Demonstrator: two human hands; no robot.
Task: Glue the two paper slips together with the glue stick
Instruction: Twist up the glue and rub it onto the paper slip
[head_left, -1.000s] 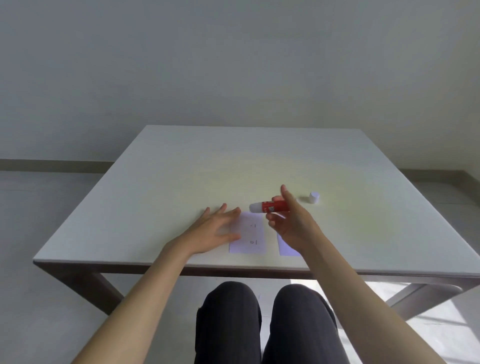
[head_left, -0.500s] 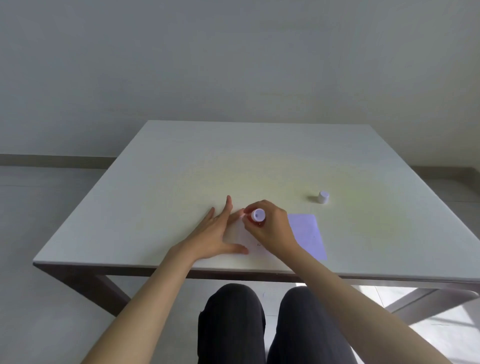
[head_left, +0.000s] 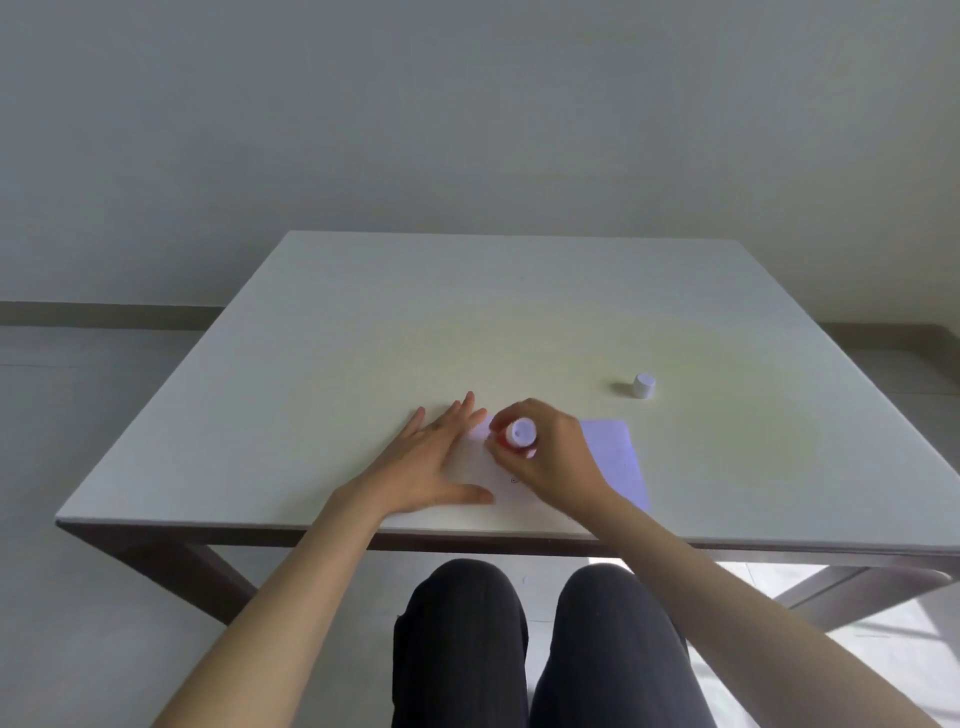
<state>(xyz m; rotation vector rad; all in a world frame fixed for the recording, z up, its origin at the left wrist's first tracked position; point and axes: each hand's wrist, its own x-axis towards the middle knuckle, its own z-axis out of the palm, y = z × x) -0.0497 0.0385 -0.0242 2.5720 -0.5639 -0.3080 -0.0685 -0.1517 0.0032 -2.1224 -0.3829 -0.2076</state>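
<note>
Two white paper slips lie side by side near the table's front edge. My left hand (head_left: 434, 460) rests flat, fingers spread, on the left slip (head_left: 485, 470), pinning it down. My right hand (head_left: 553, 457) grips the red glue stick (head_left: 517, 435) upright, its white end facing the camera and its tip down on the left slip; the tip itself is hidden. The right slip (head_left: 615, 457) lies partly under my right hand and wrist. The glue stick's white cap (head_left: 644, 385) stands apart on the table, back right of the slips.
The white table (head_left: 322, 374) ends in a front edge just below the slips. My knees in dark trousers show under it. A grey wall and floor lie beyond the table.
My right hand turned the glue stick from lying sideways in the air to upright and brought it down onto the left slip. The right slip became uncovered. My left hand stayed flat.
</note>
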